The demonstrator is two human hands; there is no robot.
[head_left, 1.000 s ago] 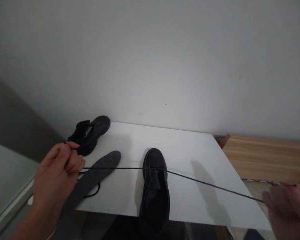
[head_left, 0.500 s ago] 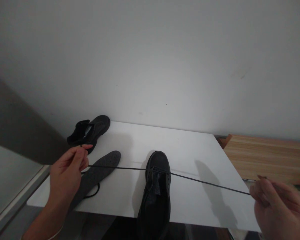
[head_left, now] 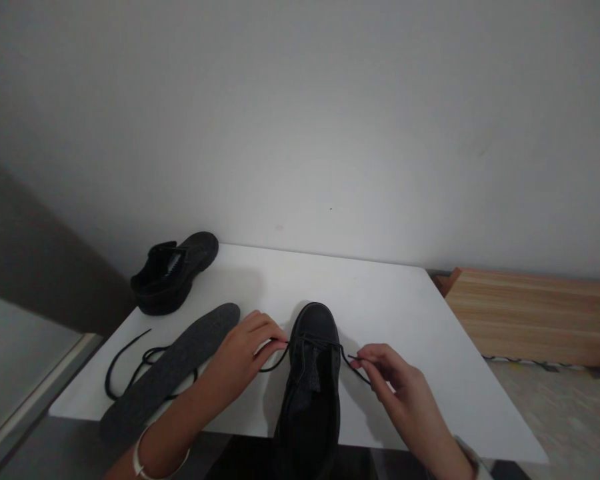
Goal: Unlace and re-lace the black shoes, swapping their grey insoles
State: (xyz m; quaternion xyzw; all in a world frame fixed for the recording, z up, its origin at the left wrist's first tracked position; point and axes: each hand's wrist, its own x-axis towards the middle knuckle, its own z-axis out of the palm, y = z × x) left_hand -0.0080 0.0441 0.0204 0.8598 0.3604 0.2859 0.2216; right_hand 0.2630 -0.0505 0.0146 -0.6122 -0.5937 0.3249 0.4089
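Black shoe (head_left: 307,397) with its lace (head_left: 273,369) held out to both sides by two hands.

The shoe is set at the middle of the white worktop (head_left: 380,293), toe toward the wall, heel reaching past the near edge. Beside it, the lace is pinched between thumb and fingers by the left hand (head_left: 253,343), and its tip is pinched likewise by the right hand (head_left: 400,387). Lacing near the toe is judged to be in hand; a fine, steady aim at a small eyelet would be called for next. To the left, a grey insole (head_left: 173,373) is laid over a loose cord (head_left: 111,383), with a second shoe (head_left: 177,287) placed beyond. A pale mark is seen inside that shoe; no brand or writing can be read.
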